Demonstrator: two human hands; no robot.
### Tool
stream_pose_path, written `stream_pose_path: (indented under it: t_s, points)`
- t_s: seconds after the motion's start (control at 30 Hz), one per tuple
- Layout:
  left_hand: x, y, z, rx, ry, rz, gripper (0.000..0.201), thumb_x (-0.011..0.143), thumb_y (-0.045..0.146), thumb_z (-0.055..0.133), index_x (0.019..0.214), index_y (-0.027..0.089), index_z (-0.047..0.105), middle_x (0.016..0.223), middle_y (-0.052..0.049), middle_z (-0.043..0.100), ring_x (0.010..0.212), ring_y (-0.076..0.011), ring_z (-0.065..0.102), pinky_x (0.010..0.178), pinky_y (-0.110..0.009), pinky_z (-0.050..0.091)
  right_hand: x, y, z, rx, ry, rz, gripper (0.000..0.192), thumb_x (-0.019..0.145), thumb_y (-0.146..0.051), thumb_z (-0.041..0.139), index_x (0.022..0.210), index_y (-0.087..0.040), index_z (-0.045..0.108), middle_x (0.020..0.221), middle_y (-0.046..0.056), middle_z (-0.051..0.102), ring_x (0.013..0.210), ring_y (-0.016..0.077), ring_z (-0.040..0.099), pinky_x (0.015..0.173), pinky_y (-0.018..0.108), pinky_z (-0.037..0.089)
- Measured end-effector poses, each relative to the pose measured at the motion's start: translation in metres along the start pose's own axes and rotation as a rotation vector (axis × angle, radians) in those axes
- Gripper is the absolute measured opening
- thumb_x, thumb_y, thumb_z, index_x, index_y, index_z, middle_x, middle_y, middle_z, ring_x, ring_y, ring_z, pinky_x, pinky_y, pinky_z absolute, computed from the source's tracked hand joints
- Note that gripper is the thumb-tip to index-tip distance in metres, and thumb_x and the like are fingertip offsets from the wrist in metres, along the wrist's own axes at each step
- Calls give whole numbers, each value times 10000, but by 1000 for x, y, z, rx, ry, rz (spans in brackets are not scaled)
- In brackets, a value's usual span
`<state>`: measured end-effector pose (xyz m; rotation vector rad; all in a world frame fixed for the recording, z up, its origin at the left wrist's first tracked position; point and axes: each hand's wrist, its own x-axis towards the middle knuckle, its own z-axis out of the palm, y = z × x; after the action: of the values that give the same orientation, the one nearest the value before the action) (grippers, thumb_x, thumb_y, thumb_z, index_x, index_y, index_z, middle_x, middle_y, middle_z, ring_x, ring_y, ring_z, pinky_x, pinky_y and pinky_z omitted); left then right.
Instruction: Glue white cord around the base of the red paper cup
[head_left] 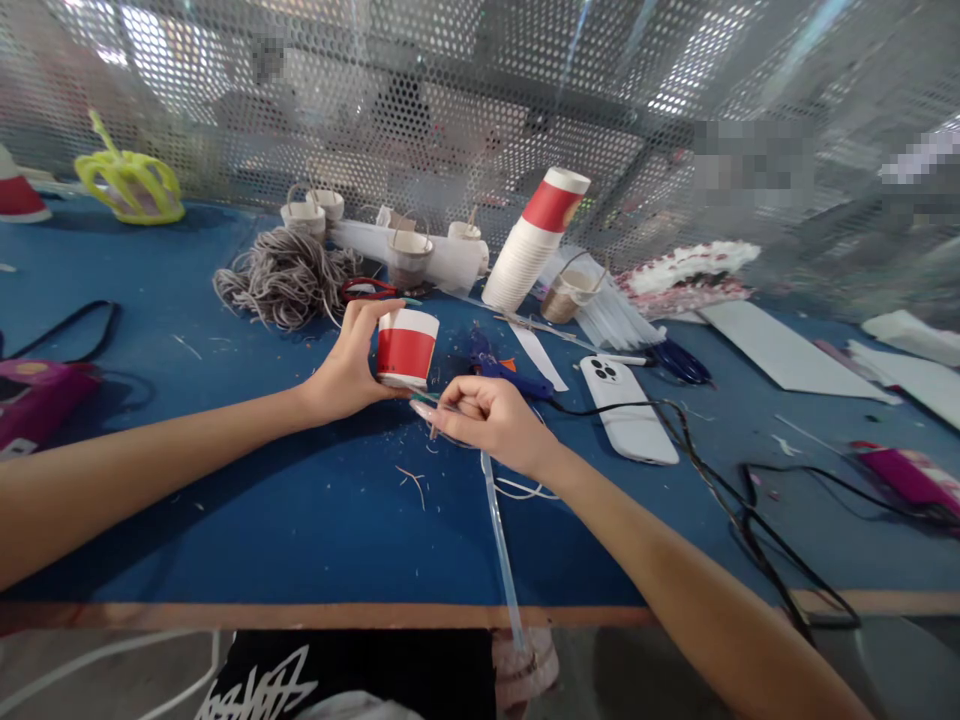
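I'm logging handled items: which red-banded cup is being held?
The front cup, in the left grip; unlike it, the stack's top cup and the left-edge cup stand away from either grip.

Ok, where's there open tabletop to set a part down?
Best bet: the blue tabletop between the left forearm, the front edge and the clear stick, with just thin scraps. Also between the grey cord bundle and the far-left purple object. Crowded: behind the held cup and around the phone.
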<state>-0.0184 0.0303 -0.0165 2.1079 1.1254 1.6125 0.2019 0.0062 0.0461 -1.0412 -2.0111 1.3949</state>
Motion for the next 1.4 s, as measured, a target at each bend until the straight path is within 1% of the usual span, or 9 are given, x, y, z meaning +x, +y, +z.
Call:
stream_pose_path:
  t_s: [0.17, 0.3, 0.5, 0.6, 0.97, 1.1, 1.23, 1.33, 1.4]
  points:
    - [0, 1, -1, -3, -27, 11, 927, 511, 437, 927, 1310, 270, 488, 1261, -97, 486, 1226, -324, 504, 1072, -562, 458, 2, 1, -1, -72, 29, -46, 398, 749, -496, 748, 545, -203, 574, 375, -112, 285, 391, 45, 212, 421, 266, 173]
    - [0, 0, -1, -30, -38, 4, 961, 485, 490, 929, 1310, 270, 487, 1266, -106, 482, 1233, -339, 499, 1067, -583, 448, 4, 2, -5, -86, 37, -83, 392, 793, -524, 706, 596, -193, 636, 377, -106, 311, 366, 42, 223, 408, 266, 168]
    - [0, 2, -2, -45, -39, 4, 931, 523, 501, 912, 1312, 261, 479, 1274, -118, 498, 1223, -329, 510, 1047, -568, 459, 3, 5, -7, -68, 14, -50, 401, 819, -555, 664, 653, -193, 621, 459, -57, 519, 339, 75, 475, 392, 241, 316]
    - [0, 3, -3, -68, -52, -14, 930, 529, 488, 914, 1313, 261, 468, 1298, -123, 501, 1235, -332, 510, 1030, -553, 471, 3, 5, -7, -81, 25, -49, 399, 828, -547, 658, 648, -195, 601, 495, -43, 556, 358, 80, 508, 402, 240, 349]
    - [0, 4, -5, -105, -93, -58, 932, 542, 436, 919, 1326, 270, 443, 1339, -135, 515, 1266, -341, 517, 1037, -565, 484, 1, 7, -4, -194, 118, -140, 332, 878, -482, 613, 693, -213, 551, 473, -64, 457, 422, 80, 420, 465, 273, 301]
    - [0, 4, -6, -203, -157, -121, 924, 544, 397, 924, 1325, 279, 445, 1346, -133, 532, 1240, -327, 560, 1007, -538, 523, -1, 8, -4, -185, 161, -214, 293, 882, -459, 618, 763, -243, 460, 511, -90, 383, 459, 86, 346, 488, 282, 273]
    - [0, 3, -7, -294, -197, -174, 910, 552, 390, 922, 1331, 290, 462, 1362, -131, 549, 1219, -325, 591, 1002, -541, 531, -5, 6, -5, -229, 134, -246, 273, 924, -470, 551, 809, -256, 427, 530, -90, 373, 463, 97, 346, 492, 294, 270]
    - [1, 4, -9, -336, -227, -213, 903, 561, 366, 920, 1343, 296, 476, 1394, -130, 535, 1232, -334, 590, 1010, -544, 530, -8, 4, -5, -277, 145, -309, 171, 959, -421, 501, 944, -254, 470, 537, -97, 348, 460, 105, 355, 499, 297, 291]
    - [3, 7, -10, -370, -266, -230, 894, 571, 345, 916, 1350, 297, 479, 1384, -125, 547, 1247, -339, 583, 1017, -541, 526, -9, 5, -6, -296, 121, -348, 221, 947, -370, 538, 1124, -252, 476, 569, -101, 352, 466, 103, 381, 499, 286, 321]
